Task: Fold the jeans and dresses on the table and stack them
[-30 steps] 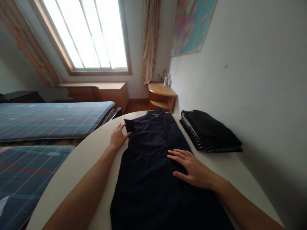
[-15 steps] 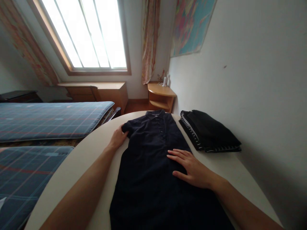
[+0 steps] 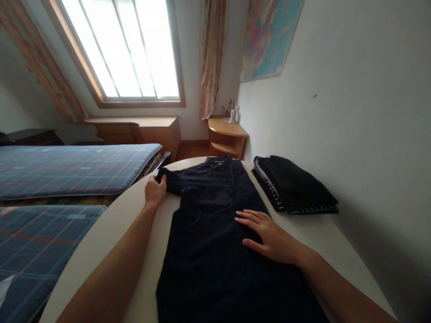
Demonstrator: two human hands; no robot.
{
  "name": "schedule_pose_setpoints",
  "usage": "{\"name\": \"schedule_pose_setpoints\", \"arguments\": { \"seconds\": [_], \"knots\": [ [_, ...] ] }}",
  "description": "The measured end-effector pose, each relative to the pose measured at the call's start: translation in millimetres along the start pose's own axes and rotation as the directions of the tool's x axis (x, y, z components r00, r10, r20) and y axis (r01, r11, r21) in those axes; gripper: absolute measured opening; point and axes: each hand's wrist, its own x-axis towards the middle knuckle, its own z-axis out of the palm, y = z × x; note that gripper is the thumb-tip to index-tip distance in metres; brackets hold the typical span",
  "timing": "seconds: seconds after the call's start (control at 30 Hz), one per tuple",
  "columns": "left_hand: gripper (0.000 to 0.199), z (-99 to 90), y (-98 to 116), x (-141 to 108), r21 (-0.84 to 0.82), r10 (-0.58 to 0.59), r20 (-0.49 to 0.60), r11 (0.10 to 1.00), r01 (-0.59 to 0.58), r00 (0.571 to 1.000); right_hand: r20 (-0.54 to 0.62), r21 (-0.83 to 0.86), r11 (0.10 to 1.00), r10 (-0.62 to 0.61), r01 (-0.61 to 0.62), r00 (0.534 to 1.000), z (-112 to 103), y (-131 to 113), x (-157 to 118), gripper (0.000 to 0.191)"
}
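A dark navy collared shirt (image 3: 205,242) lies front side up on a white round-edged table (image 3: 111,224), its collar at the far edge. My left hand (image 3: 156,189) pinches the end of the shirt's left-side sleeve, which is stretched outward over the table. On the shirt's right side, my right hand (image 3: 266,235) rests flat with its fingers spread and thumb apart. The sleeve on that side is not visible.
A stack of folded black clothes (image 3: 296,184) sits at the table's right, near the white wall. Left of the table are plaid mattresses (image 3: 77,170). A small wooden corner shelf (image 3: 227,128) and a wooden desk (image 3: 155,121) stand beyond it.
My left hand has moved outward to the left, drawing the sleeve out with it from the shirt's body. My right hand has stayed in place.
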Motion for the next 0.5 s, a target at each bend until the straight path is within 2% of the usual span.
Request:
{"name": "schedule_pose_setpoints", "arguments": {
  "seconds": [0.13,0.27,0.33,0.43,0.5],
  "knots": [
    [0.044,-2.7,3.0,3.4,-0.063,-0.036,0.036,0.997,0.038,0.999,-0.003,-0.001,1.0,-0.001,0.001,1.0,-1.1,-1.2,-0.4,0.063],
    [0.063,-11.5,9.5,10.9,-0.169,-0.014,0.142,0.985,0.039,0.99,0.003,0.002,1.0,0.01,-0.01,1.0,-2.1,-2.4,-0.3,0.062],
    [0.065,-14.8,11.8,14.9,-0.234,0.005,0.18,0.971,0.038,0.984,0.001,0.008,1.0,0.012,-0.012,1.0,-2.2,-2.4,-0.1,0.063],
    [0.066,-16.3,9.7,19.7,-0.296,0.031,0.156,0.955,0.017,0.987,-0.006,0.008,1.0,0.004,-0.004,1.0,-1.4,-1.2,-0.1,0.062],
    [0.067,-16.0,3.6,21.4,-0.279,0.04,0.111,0.96,-0.007,0.993,-0.01,0.001,1.0,-0.001,0.001,1.0,-0.4,0.0,-0.3,0.061]
  ]
}}
